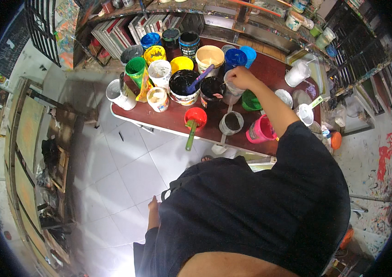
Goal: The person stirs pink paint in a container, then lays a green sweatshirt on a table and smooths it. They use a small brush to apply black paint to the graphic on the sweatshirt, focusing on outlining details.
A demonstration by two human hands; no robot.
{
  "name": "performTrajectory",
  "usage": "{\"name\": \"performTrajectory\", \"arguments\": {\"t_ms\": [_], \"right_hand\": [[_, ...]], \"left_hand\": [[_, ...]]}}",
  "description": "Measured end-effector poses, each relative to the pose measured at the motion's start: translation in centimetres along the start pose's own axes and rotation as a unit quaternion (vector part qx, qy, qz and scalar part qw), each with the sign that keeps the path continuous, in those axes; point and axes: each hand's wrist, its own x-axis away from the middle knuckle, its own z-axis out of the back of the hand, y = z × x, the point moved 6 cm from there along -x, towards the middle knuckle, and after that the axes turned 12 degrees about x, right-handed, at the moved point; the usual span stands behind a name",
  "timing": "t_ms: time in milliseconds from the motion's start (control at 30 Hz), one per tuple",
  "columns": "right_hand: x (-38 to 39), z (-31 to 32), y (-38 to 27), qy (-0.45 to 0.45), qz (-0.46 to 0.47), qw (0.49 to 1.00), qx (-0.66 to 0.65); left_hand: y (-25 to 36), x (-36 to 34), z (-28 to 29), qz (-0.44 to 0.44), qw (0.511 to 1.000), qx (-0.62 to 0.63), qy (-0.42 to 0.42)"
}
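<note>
My right hand [239, 78] reaches over the dark red table [267, 74], fingers closed on the rim of a translucent grey container [233, 94]. Beside it are a black paint bucket [212, 96], a dark blue tub [235, 60] and a green container [250, 104]. A larger black paint tub [182, 94] holds a purple-handled tool [199, 79]. A red cup [195, 115] with a green-handled tool [190, 138] stands near the front edge, alongside a grey tub [230, 123] and a pink bucket [259, 131]. My left hand [153, 205] hangs low beside my body, fingers partly visible and apparently empty.
Yellow, white and green containers [135, 69] crowd the table's left. Shelving with framed screens [113, 34] runs behind. A white canister [297, 73] stands at right. Wooden racks [30, 138] line the left side, beside a tiled floor [127, 171].
</note>
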Motion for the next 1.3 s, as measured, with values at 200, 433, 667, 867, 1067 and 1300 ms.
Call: {"name": "performTrajectory", "arguments": {"t_ms": [200,433,667,867,1067,1300], "right_hand": [[1.7,0.1,2.2,0.076,-0.128,0.961,-0.232],[0.9,4.3,-4.1,0.131,-0.076,0.853,-0.499],[3.5,10.7,-24.0,0.075,0.145,0.736,-0.657],[8.7,3.3,-45.4,-0.22,0.197,0.664,-0.687],[16.8,-7.7,-64.7,-0.479,0.244,0.595,-0.597],[31.4,-19.4,-86.4,-0.673,0.254,0.555,-0.417]], "left_hand": [[4.3,5.3,0.2,0.018,0.988,0.154,-0.023],[7.2,13.2,3.4,0.041,0.964,0.262,-0.008],[1.9,15.5,5.8,0.017,0.957,0.286,0.044],[-14.9,19.0,1.3,0.133,0.932,0.322,0.102],[-28.8,23.7,-3.9,0.3,0.824,0.452,0.166],[-36.0,29.2,-3.4,0.335,0.361,0.841,0.226]]}}
